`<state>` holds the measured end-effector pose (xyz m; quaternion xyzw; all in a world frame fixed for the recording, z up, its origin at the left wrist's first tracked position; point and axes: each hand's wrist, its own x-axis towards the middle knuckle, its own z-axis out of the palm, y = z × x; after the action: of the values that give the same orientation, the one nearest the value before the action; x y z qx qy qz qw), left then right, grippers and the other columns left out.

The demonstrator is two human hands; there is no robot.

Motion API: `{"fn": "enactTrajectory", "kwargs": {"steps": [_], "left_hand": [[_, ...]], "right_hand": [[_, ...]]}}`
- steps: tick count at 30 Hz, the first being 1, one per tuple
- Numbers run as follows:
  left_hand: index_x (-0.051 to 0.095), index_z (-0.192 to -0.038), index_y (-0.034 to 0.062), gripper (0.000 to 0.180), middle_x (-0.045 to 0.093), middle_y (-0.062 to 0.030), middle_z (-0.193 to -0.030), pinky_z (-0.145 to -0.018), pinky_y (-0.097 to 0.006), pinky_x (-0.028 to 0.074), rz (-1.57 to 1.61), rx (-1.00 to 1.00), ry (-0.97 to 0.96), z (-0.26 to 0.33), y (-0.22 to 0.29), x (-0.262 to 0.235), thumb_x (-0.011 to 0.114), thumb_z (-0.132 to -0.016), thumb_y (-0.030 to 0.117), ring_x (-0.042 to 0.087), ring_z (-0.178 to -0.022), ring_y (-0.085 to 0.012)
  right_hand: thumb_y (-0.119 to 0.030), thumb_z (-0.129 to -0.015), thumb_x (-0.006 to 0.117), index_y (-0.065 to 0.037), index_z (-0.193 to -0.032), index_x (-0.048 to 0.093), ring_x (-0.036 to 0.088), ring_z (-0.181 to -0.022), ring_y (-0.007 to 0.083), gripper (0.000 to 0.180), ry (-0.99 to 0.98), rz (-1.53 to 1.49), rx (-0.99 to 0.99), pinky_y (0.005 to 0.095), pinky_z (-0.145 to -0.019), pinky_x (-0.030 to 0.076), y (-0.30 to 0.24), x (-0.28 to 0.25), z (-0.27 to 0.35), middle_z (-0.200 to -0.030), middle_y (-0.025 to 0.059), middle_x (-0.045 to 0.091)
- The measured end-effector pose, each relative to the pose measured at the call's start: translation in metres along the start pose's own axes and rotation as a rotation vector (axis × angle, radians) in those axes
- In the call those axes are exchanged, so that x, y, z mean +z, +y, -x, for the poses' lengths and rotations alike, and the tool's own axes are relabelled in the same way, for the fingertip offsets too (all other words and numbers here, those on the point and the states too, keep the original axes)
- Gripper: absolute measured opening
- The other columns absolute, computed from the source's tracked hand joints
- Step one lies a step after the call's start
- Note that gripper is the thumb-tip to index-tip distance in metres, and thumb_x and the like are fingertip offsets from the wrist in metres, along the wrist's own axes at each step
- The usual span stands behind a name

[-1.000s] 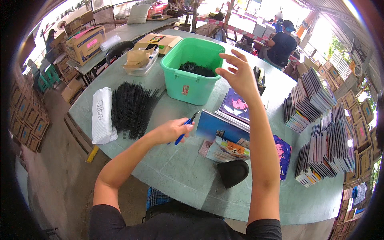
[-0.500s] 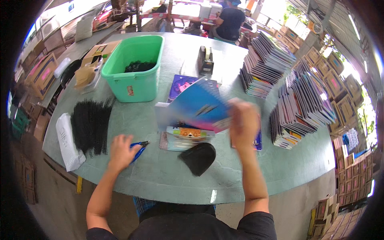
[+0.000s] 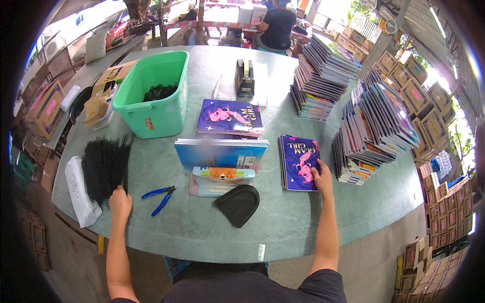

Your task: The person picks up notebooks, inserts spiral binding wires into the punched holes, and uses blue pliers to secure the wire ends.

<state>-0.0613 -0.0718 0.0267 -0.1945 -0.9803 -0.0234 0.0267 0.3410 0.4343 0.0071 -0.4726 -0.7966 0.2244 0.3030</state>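
Note:
My left hand (image 3: 120,203) is closed at the near end of a pile of black spiral binding coils (image 3: 107,164), apparently pinching a coil. Blue-handled wire cutters (image 3: 168,191) lie to its right, jaws toward the middle. My right hand (image 3: 323,179) grips the right edge of a purple notebook (image 3: 298,164) lying flat, thumb on its cover. Between my hands, blue-covered notebooks (image 3: 202,154) lean upright behind a notebook stack with a cartoon animal cover (image 3: 222,174). A black curved pad (image 3: 238,206) sits before them. Behind lies another purple notebook (image 3: 220,116).
A green bin (image 3: 151,121) holding black coils stands at the back left. Beside the coil pile lies a white packet (image 3: 81,192). A tape dispenser (image 3: 245,81) sits farther back. Tall notebook stacks (image 3: 371,134) stand on the right. Another person (image 3: 277,28) sits beyond the table.
My right hand has let go of the blue notebook, now leaning upright, and moved to the purple notebook. My left hand has left the wire cutters and moved left to the coils.

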Motion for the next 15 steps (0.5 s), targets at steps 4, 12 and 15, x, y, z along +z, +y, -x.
{"fn": "enactTrajectory", "kwargs": {"steps": [4,12,15], "left_hand": [[0.054,-0.100,-0.0039,0.026,0.056,-0.0216,-0.094,-0.068,-0.045,0.050,-0.014,0.073,0.162,-0.005,0.006,-0.016,0.058,-0.083,0.016,0.061,-0.080,-0.0394],[0.053,-0.099,-0.0008,0.020,0.058,-0.0213,-0.090,-0.070,-0.047,0.048,-0.004,0.172,0.326,-0.002,0.001,-0.023,0.046,-0.093,0.017,0.059,-0.081,-0.0403],[0.053,-0.097,-0.0012,0.021,0.059,-0.0231,-0.091,-0.074,-0.047,0.045,0.353,0.051,0.477,-0.004,0.008,-0.042,0.045,-0.094,0.018,0.057,-0.086,-0.0413]], "right_hand": [[-0.001,-0.080,0.057,-0.003,-0.111,0.063,0.062,-0.101,0.0283,0.032,0.110,-0.092,0.089,0.0338,-0.088,0.047,0.017,0.000,-0.015,-0.109,0.0172,0.064],[0.001,-0.076,0.057,-0.004,-0.105,0.065,0.056,-0.106,0.0331,0.030,0.111,0.040,-0.029,0.0388,-0.093,0.043,0.015,0.016,-0.025,-0.112,0.0178,0.060],[0.002,-0.074,0.059,-0.007,-0.111,0.063,0.041,-0.122,0.0371,0.038,0.209,0.201,-0.058,0.0446,-0.102,0.032,-0.036,0.010,-0.026,-0.132,0.0175,0.045]]}}
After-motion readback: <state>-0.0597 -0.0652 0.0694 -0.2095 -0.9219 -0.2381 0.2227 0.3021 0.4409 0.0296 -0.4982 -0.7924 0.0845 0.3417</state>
